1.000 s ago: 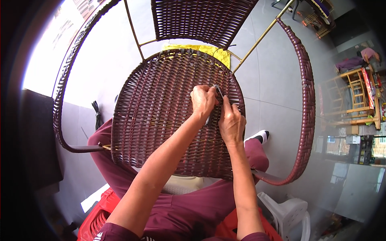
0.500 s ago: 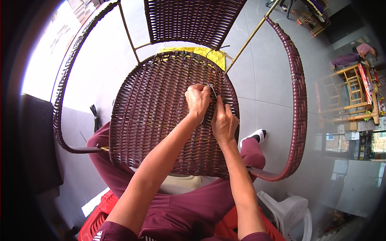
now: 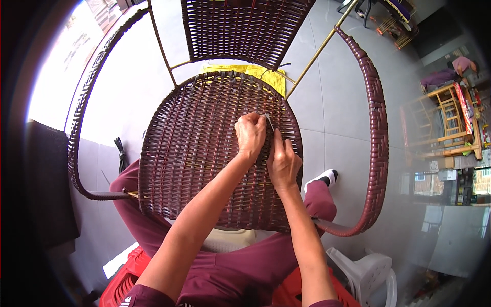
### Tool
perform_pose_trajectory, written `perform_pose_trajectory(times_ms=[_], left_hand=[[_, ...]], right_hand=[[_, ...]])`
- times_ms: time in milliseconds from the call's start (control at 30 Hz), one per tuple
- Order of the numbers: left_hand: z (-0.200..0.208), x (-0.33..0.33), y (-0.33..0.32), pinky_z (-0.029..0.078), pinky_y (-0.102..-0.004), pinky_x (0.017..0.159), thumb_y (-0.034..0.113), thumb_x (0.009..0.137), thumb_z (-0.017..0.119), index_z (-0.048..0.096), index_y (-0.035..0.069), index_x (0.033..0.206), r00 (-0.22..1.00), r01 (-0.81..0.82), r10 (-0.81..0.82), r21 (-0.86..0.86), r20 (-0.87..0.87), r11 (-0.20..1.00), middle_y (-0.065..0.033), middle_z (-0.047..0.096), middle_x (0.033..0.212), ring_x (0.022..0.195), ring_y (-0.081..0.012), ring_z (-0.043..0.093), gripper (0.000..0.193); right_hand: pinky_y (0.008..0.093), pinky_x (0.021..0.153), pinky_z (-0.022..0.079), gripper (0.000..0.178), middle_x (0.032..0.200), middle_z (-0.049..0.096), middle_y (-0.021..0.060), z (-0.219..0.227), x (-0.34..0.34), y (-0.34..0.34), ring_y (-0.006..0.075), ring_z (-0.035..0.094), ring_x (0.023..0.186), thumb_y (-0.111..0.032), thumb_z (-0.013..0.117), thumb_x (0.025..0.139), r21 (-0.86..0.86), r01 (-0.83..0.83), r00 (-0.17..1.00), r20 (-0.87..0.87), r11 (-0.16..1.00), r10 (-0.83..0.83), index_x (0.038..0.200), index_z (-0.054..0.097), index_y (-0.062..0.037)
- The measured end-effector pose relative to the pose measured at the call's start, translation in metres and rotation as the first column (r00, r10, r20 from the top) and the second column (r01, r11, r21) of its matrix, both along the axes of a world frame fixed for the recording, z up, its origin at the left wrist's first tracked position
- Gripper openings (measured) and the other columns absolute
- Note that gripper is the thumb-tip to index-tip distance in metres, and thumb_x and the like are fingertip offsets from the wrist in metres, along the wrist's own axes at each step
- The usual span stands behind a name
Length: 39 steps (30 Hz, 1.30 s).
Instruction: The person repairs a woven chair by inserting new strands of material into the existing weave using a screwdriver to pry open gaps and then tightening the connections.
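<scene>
Woven seat (image 3: 204,153) of a dark maroon wicker chair lies tilted over the person's lap, filling the middle of the view, with maroon trousers (image 3: 225,271) and a red plastic stool (image 3: 128,279) showing beneath its near edge. Both forearms come up from the lower edge to the seat's right half. Left hand (image 3: 250,135) is curled into a fist, pinching a thin grey strand (image 3: 269,121) that stands up from the weave; right hand (image 3: 283,162) sits just beside it, fingers folded down and pressed on the wicker, though whether it grips the same strand is hard to tell from here. Farther out, the woven armrest (image 3: 376,133) curves around the right side, and the chair back (image 3: 240,28) rises at the top. A yellow cloth (image 3: 261,74) shows between seat and back. White plastic chair (image 3: 365,271) stands at lower right on the grey floor (image 3: 332,102).
</scene>
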<state>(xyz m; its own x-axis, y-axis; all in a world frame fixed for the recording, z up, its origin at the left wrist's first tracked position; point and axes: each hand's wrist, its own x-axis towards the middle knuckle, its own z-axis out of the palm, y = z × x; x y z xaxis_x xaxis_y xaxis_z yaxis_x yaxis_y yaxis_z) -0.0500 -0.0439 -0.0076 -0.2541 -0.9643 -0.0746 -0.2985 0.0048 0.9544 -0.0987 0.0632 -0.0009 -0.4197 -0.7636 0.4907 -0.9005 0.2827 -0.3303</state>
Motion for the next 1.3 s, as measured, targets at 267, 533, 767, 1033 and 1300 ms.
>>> perform_pose_trajectory(times_ms=[267,533,767,1033,1300], left_hand=[[0.002,-0.005,-0.001,0.045,-0.0296,0.050,0.018,0.084,0.058,0.064,-0.004,0.070,0.997,-0.034,0.034,0.000,0.073,0.999,-0.0093,0.058,0.052,0.046,-0.0134,0.054,0.027],[0.015,-0.004,-0.001,0.048,-0.0367,0.055,0.018,0.081,0.060,0.062,-0.007,0.071,0.993,-0.077,0.076,0.002,0.094,0.997,-0.0200,0.060,0.058,0.053,-0.0286,0.061,0.028],[0.040,0.008,-0.002,0.043,-0.0246,0.041,0.011,0.080,0.054,0.061,-0.005,0.079,0.984,0.130,-0.065,0.425,-0.164,0.896,-0.0090,0.058,0.061,0.044,-0.0135,0.052,0.017],[0.036,0.011,-0.003,0.042,-0.0243,0.038,0.010,0.077,0.053,0.062,-0.005,0.072,0.986,0.120,-0.067,0.365,-0.155,0.923,-0.0086,0.058,0.057,0.041,-0.0134,0.052,0.018],[0.029,0.009,-0.006,0.048,-0.0287,0.042,0.008,0.078,0.047,0.063,-0.010,0.080,0.989,0.144,-0.133,0.275,-0.061,0.951,-0.0121,0.059,0.054,0.040,-0.0156,0.054,0.024]], right_hand=[[0.0351,0.046,0.050,0.043,0.072,0.056,0.0148,0.001,0.001,-0.001,0.0292,0.060,0.053,0.004,0.054,0.072,0.006,0.004,1.000,-0.009,1.000,-0.004,0.115,0.056,0.0021],[0.0323,0.043,0.048,0.036,0.070,0.054,0.0114,-0.002,0.002,-0.002,0.0243,0.058,0.049,0.001,0.053,0.077,-0.004,0.026,0.999,-0.043,1.000,-0.026,0.113,0.057,-0.0001],[0.0317,0.041,0.048,0.034,0.069,0.053,0.0102,-0.002,0.001,-0.002,0.0237,0.058,0.048,-0.003,0.055,0.078,0.016,0.054,0.995,-0.083,0.998,-0.053,0.113,0.057,-0.0019],[0.0349,0.043,0.048,0.030,0.069,0.055,0.0117,0.000,0.002,-0.003,0.0271,0.059,0.051,-0.005,0.056,0.080,-0.017,0.061,0.998,-0.001,0.998,-0.061,0.110,0.058,-0.0029],[0.0407,0.055,0.049,0.020,0.073,0.062,0.0138,0.046,0.002,0.004,0.0328,0.062,0.062,-0.010,0.059,0.080,0.147,0.122,0.976,0.160,0.982,-0.146,0.099,0.063,-0.0057]])
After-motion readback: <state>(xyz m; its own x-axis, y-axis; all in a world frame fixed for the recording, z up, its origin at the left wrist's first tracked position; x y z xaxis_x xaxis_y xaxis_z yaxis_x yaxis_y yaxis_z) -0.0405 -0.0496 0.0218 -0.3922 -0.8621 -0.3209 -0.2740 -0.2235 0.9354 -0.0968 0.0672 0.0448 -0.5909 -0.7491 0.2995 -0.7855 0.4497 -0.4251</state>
